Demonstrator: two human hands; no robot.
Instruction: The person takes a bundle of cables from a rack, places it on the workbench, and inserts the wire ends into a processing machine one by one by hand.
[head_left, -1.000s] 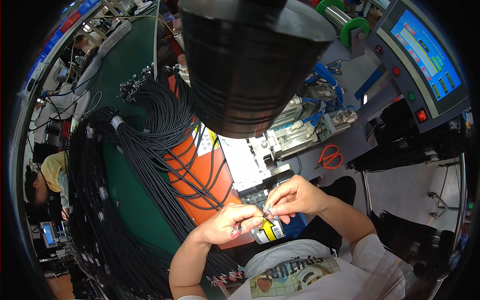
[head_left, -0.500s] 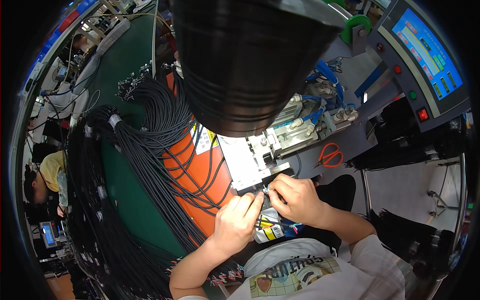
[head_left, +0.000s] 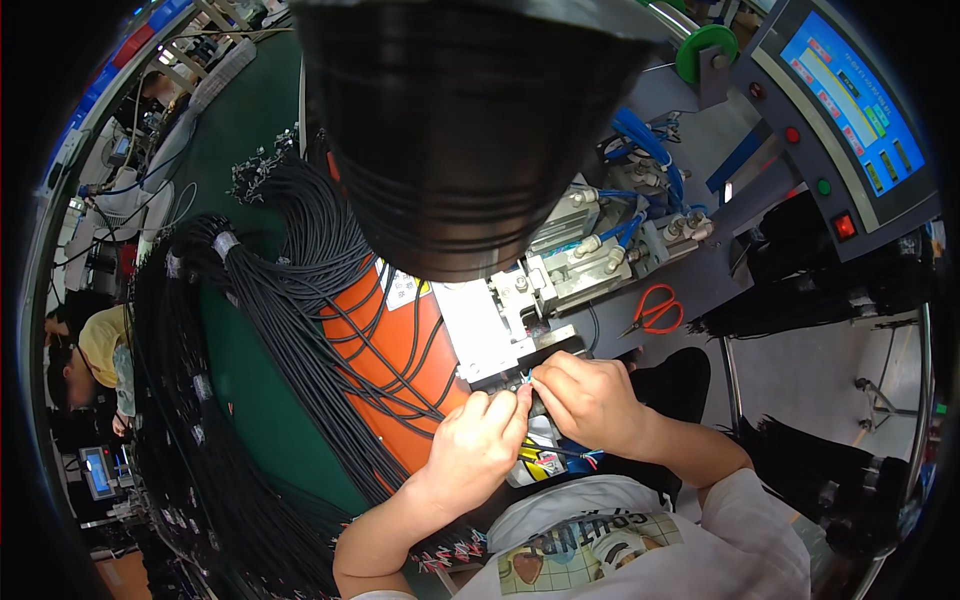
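Note:
My left hand [head_left: 478, 445] and my right hand [head_left: 592, 402] meet at the front of a metal clamping fixture [head_left: 490, 335], fingertips pinched almost together. Between them show the thin coloured wires [head_left: 527, 379] of a cable end, small and partly covered by my fingers. Both hands are closed on these wires. Below my right hand, another black cable end with fanned-out coloured wires [head_left: 591, 459] lies over a yellow-and-white label. Left of the fixture, several black cables [head_left: 400, 385] cross an orange board [head_left: 385, 345].
A large black cylinder [head_left: 460, 140] hangs over the fixture and hides part of it. Red-handled scissors [head_left: 660, 312] lie to the right, below pneumatic cylinders with blue hoses [head_left: 640, 135]. A control screen [head_left: 850, 105] stands far right. Thick black cable bundles [head_left: 290, 330] cover the green table's left.
My fingertips have drawn closer together, and the coloured wires between them show more plainly. The right hand has shifted slightly left. The view has moved a little, shifting the black cylinder left.

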